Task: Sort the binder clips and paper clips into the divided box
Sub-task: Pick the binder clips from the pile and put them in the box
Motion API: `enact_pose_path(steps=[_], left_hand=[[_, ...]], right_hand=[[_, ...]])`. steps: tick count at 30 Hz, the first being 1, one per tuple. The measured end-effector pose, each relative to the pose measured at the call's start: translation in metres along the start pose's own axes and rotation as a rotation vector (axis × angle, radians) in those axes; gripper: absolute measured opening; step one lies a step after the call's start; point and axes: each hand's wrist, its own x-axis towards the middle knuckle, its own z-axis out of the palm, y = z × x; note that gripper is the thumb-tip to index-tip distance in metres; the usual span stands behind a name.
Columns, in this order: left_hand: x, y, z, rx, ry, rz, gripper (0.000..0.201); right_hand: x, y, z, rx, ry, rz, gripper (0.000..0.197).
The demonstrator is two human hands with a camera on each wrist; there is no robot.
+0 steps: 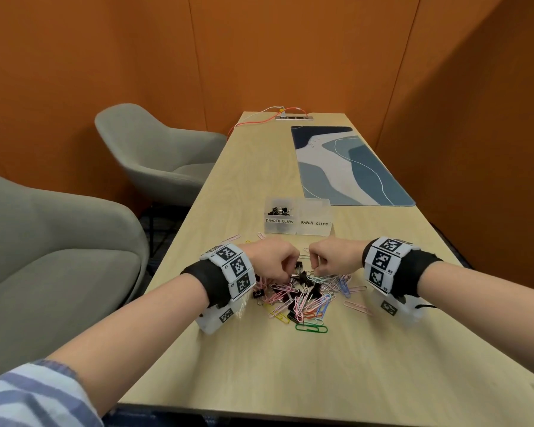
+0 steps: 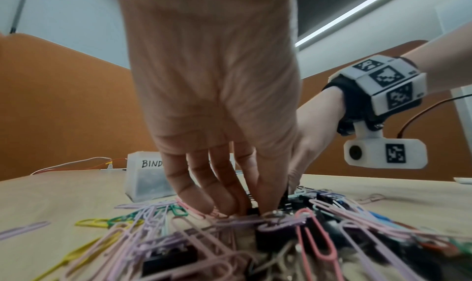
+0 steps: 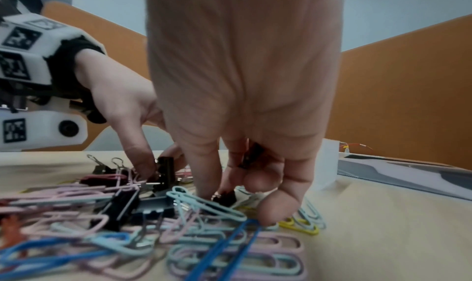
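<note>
A heap of coloured paper clips (image 1: 302, 303) mixed with black binder clips (image 1: 304, 277) lies on the wooden table (image 1: 290, 371). Both hands reach into its far side. My left hand (image 1: 285, 272) (image 2: 245, 206) points its fingers down and pinches an upright black binder clip (image 3: 163, 170). My right hand (image 1: 316, 268) (image 3: 222, 192) keeps a black binder clip (image 3: 251, 154) tucked under its curled fingers, while thumb and forefinger touch another one (image 3: 226, 197). Behind the heap stands the clear divided box (image 1: 298, 229) (image 2: 143, 182); several binder clips (image 1: 279, 210) lie in its left compartment.
A blue patterned desk mat (image 1: 346, 167) lies behind the box to the right. A socket strip with an orange cable (image 1: 293, 118) is at the table's far end. Two grey armchairs (image 1: 154, 155) (image 1: 43, 241) stand left of the table. Orange walls enclose the space.
</note>
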Motion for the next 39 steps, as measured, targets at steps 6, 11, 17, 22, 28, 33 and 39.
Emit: enact_pose_path(steps=[6, 11, 17, 22, 28, 33, 39], left_hand=[[0.001, -0.006, 0.002, -0.052, -0.002, -0.045, 0.022], [0.007, -0.009, -0.007, -0.09, 0.125, -0.08, 0.022], [0.022, 0.003, 0.0, 0.038, 0.152, -0.084, 0.01], [0.029, 0.009, 0.006, 0.05, 0.112, -0.094, 0.008], [0.029, 0.006, 0.0, -0.009, 0.125, -0.065, 0.016], [0.025, -0.005, -0.021, -0.146, 0.129, -0.108, 0.028], [0.039, -0.033, -0.065, -0.26, 0.32, -0.319, 0.013]], right_hand=[[-0.003, 0.005, 0.0, 0.187, 0.068, 0.035, 0.01], [-0.007, 0.006, -0.004, 0.003, 0.109, 0.053, 0.026], [-0.004, 0.002, 0.003, -0.102, 0.11, 0.037, 0.026], [-0.002, -0.003, 0.006, -0.255, 0.05, 0.011, 0.029], [0.002, 0.009, 0.002, 0.015, -0.053, 0.073, 0.03], [0.011, 0.022, -0.008, 0.349, -0.097, 0.104, 0.022], [0.026, 0.029, -0.055, 0.834, -0.028, 0.149, 0.017]])
